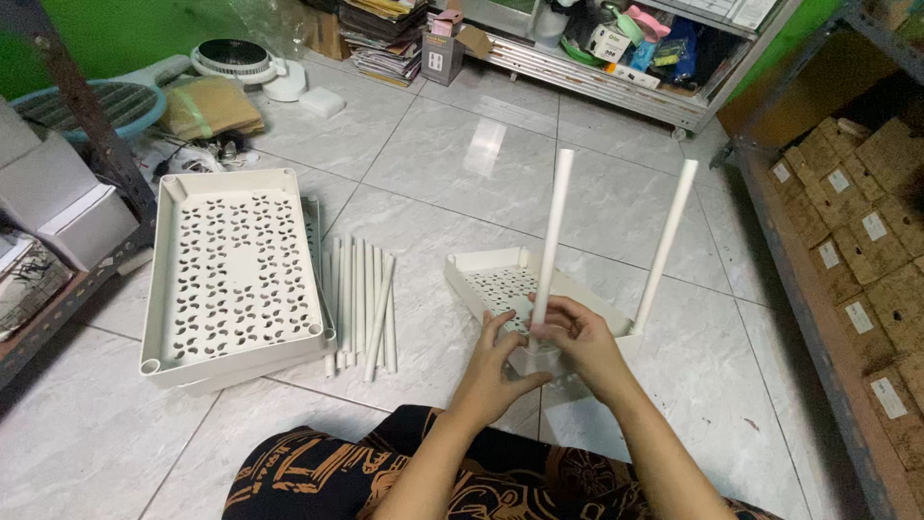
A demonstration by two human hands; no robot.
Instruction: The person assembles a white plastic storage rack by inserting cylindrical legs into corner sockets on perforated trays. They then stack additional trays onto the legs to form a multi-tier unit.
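Two white plastic tubes (551, 231) are standing in a perforated cream tray (500, 279) at frame centre; both hands, left hand (493, 371) and right hand (577, 347), are gripping one tube's base, spare tubes (361, 294) lying unused at left.

Stack of cream perforated shelf trays (236, 270) flat on grey tiled floor (443, 164), left of centre. Bundle of loose white tubes (364, 300) just beside stack, lying roughly parallel. White round fan (236, 61) far left, tan folded cloth (210, 104) near it, small white block (322, 101) to its right. Teal mesh basket (91, 104) at left edge. Pile of magazines (387, 43) and small cardboard box (441, 53) at top. Metal rack (616, 91) with assorted items beyond. Brown tagged blocks (866, 221) on right shelf.
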